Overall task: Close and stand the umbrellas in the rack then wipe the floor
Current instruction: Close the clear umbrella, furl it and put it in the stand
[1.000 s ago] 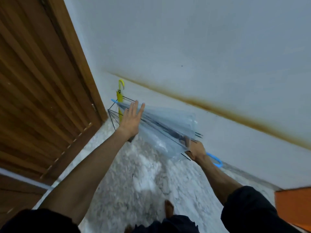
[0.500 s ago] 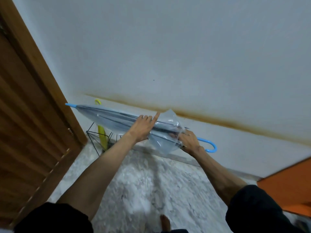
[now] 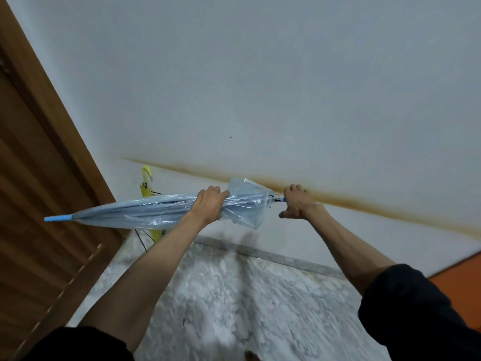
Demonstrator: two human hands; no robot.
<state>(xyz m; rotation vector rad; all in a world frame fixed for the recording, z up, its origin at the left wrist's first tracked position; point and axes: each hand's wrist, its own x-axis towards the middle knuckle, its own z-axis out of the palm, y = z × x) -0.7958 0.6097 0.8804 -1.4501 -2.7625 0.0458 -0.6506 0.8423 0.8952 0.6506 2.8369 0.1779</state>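
I hold a closed clear-plastic umbrella [image 3: 145,212] level in front of me, its blue tip pointing left. My left hand [image 3: 209,205] grips round the folded canopy near its loose wide end. My right hand [image 3: 296,203] grips the blue handle, which is hidden inside the fist. Behind the umbrella, a yellow umbrella [image 3: 146,187] stands upright in a black wire rack [image 3: 141,239] by the wall; most of the rack is hidden.
A wooden door [image 3: 39,204] fills the left side. A white wall [image 3: 260,87] with a brown stain line runs ahead. Grey marbled floor [image 3: 234,303] lies below, and an orange surface [image 3: 463,269] shows at the right edge.
The umbrella rose and levelled out, its tip swinging left. My left hand went from resting flat on the canopy to gripping round it. The canopy is bundled tighter.
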